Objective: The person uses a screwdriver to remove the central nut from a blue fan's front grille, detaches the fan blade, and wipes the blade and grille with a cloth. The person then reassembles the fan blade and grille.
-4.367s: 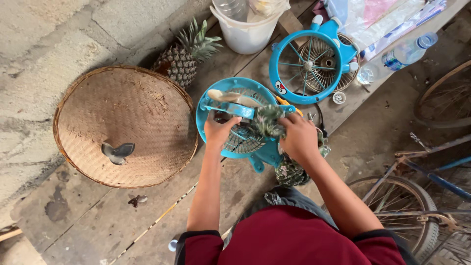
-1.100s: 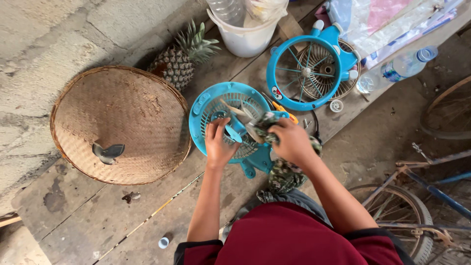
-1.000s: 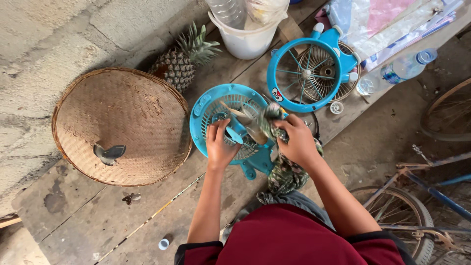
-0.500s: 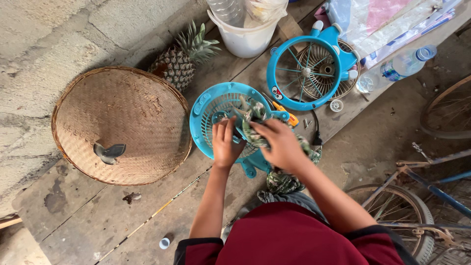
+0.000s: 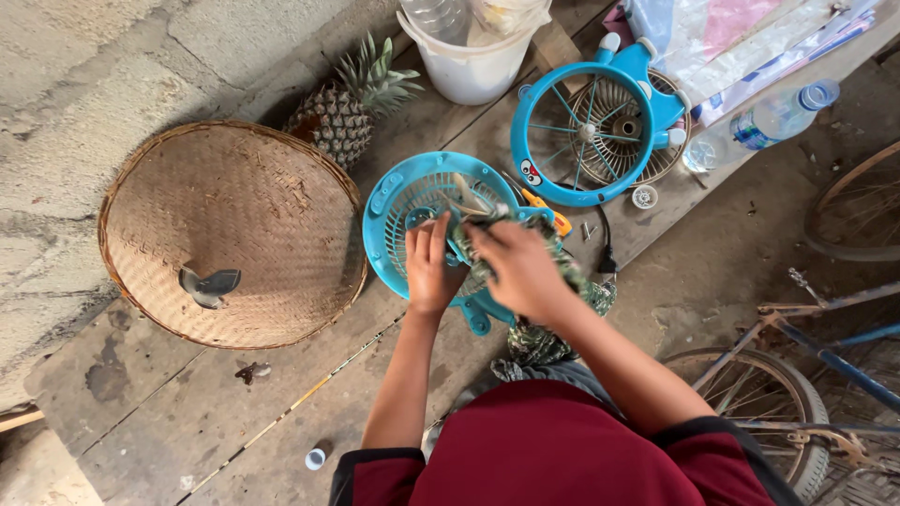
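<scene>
A round blue fan guard (image 5: 398, 201) with white blades inside lies on the wooden bench in front of me. My left hand (image 5: 429, 267) rests flat on its near side, fingers together, steadying it. My right hand (image 5: 518, 267) is closed on a green patterned cloth (image 5: 562, 272) and presses it onto the blades at the guard's middle. The cloth's loose end hangs off the bench toward my lap. A second blue fan guard (image 5: 591, 131) with its motor housing lies behind, to the right.
A wide woven basket tray (image 5: 230, 234) holding a small grey blade piece (image 5: 208, 284) sits left. A pineapple (image 5: 347, 108), a white bucket (image 5: 473, 56), a plastic bottle (image 5: 759, 122), orange-handled pliers (image 5: 544, 208) and bicycle wheels (image 5: 750, 394) surround the bench.
My right hand with the cloth has slid left across the fan blades toward the guard's middle. My left hand has shifted slightly lower on the guard's near side.
</scene>
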